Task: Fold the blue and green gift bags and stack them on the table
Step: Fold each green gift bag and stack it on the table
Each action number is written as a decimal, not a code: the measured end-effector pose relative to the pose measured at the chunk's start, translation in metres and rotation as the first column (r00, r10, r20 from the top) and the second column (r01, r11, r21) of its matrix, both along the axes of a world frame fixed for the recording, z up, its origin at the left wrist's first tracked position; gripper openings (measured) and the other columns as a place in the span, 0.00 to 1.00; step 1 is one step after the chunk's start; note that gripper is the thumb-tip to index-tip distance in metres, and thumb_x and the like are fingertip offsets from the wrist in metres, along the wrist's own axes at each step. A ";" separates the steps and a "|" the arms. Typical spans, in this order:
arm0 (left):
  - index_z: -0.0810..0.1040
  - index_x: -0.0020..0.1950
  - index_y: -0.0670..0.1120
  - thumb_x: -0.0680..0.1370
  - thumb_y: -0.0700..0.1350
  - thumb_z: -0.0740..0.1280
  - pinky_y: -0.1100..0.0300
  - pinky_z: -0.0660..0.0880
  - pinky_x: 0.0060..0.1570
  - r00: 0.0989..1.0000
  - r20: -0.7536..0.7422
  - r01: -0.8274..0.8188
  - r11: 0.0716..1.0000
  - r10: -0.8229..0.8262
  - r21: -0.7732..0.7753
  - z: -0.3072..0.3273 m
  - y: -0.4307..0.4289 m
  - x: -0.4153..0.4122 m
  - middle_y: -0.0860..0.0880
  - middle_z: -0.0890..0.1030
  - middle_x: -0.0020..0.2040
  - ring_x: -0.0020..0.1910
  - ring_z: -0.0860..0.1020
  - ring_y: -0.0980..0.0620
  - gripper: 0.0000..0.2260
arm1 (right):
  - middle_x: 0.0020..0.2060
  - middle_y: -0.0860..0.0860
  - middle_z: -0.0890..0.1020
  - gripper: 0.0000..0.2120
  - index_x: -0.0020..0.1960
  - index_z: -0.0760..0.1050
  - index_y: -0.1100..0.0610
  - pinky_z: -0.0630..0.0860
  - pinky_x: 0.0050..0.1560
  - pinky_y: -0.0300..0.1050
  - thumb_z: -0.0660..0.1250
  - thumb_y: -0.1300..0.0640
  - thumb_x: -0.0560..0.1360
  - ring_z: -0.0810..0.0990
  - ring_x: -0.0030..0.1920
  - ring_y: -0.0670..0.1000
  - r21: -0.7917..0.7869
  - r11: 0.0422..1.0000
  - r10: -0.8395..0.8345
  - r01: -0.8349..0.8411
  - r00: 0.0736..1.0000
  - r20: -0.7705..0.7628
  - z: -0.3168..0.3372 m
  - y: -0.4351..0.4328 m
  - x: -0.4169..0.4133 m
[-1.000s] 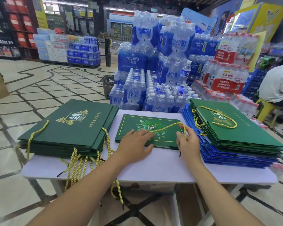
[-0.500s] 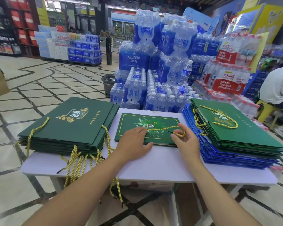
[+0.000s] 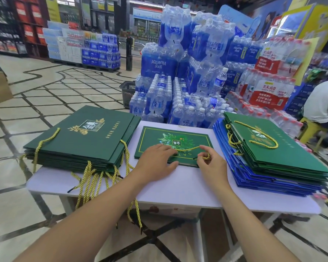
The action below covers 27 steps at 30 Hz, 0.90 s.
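A folded green gift bag (image 3: 170, 138) with a leaf print lies flat in the middle of the white table (image 3: 178, 193). My left hand (image 3: 155, 163) rests flat on its near edge, fingers straight. My right hand (image 3: 212, 165) pinches the bag's gold rope handle (image 3: 189, 149), which runs across the bag between both hands. A stack of flat green bags (image 3: 87, 137) sits on the left, its gold handles hanging over the table edge. On the right, green bags (image 3: 276, 150) lie on top of several blue bags (image 3: 254, 178).
Shrink-wrapped packs of water bottles (image 3: 187, 76) are piled right behind the table. A dark shopping basket (image 3: 128, 93) stands on the tiled floor beside them. A person in a white shirt (image 3: 324, 103) sits on a yellow stool at the far right.
My right hand has drawn the gold handle down and toward the bag's near edge, curling it into a small loop. My left hand stays pressed on the bag.
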<state>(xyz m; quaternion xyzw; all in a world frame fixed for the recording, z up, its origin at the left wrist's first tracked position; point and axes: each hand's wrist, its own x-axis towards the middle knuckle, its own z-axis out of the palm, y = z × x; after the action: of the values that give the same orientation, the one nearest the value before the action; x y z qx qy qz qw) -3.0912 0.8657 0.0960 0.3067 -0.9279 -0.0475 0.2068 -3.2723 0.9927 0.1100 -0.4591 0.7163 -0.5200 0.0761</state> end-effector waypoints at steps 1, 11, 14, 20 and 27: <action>0.76 0.69 0.55 0.80 0.63 0.58 0.50 0.70 0.70 1.000 0.000 0.002 1.000 -0.002 -0.005 0.000 0.001 0.000 0.56 0.78 0.68 0.69 0.73 0.51 0.22 | 0.45 0.46 0.84 0.20 0.67 0.79 0.52 0.73 0.41 0.27 0.69 0.65 0.77 0.81 0.41 0.43 0.007 1.000 0.003 -0.003 1.000 -0.014 0.000 0.000 0.000; 0.78 0.67 0.55 0.78 0.64 0.56 0.48 0.70 0.70 0.999 -0.034 0.003 1.000 -0.003 0.007 -0.002 0.000 -0.001 0.57 0.80 0.65 0.66 0.75 0.50 0.24 | 0.43 0.45 0.83 0.18 0.65 0.79 0.52 0.72 0.42 0.27 0.68 0.65 0.77 0.79 0.39 0.40 0.025 0.999 0.022 -0.021 0.997 -0.067 -0.001 -0.001 0.001; 0.78 0.68 0.54 0.78 0.63 0.57 0.48 0.70 0.71 1.000 -0.031 0.004 1.000 -0.004 0.003 -0.002 0.000 -0.001 0.56 0.80 0.65 0.67 0.75 0.49 0.24 | 0.44 0.45 0.83 0.18 0.64 0.79 0.52 0.72 0.42 0.27 0.68 0.65 0.77 0.80 0.40 0.41 0.041 0.999 0.033 -0.030 0.997 -0.065 -0.002 -0.001 -0.001; 0.78 0.69 0.54 0.79 0.63 0.57 0.48 0.69 0.72 1.000 -0.020 0.014 1.000 -0.014 -0.007 -0.004 -0.002 -0.001 0.56 0.79 0.66 0.68 0.75 0.50 0.24 | 0.44 0.47 0.83 0.17 0.63 0.80 0.53 0.71 0.43 0.26 0.68 0.65 0.77 0.81 0.43 0.46 0.053 0.998 0.032 -0.027 0.996 -0.084 -0.003 -0.003 0.000; 0.78 0.68 0.54 0.81 0.62 0.57 0.48 0.69 0.71 1.000 -0.018 0.016 1.000 -0.016 -0.009 -0.004 -0.002 -0.002 0.57 0.80 0.66 0.67 0.75 0.51 0.22 | 0.45 0.45 0.83 0.16 0.62 0.79 0.49 0.71 0.42 0.27 0.68 0.64 0.78 0.81 0.42 0.45 0.047 0.999 0.034 -0.029 0.994 -0.106 -0.005 -0.003 -0.001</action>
<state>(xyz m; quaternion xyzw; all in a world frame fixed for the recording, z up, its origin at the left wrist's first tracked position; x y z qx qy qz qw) -3.0929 0.8641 0.0924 0.2977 -0.9287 -0.0477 0.2160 -3.2730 0.9898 0.1055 -0.4955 0.7236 -0.4771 0.0560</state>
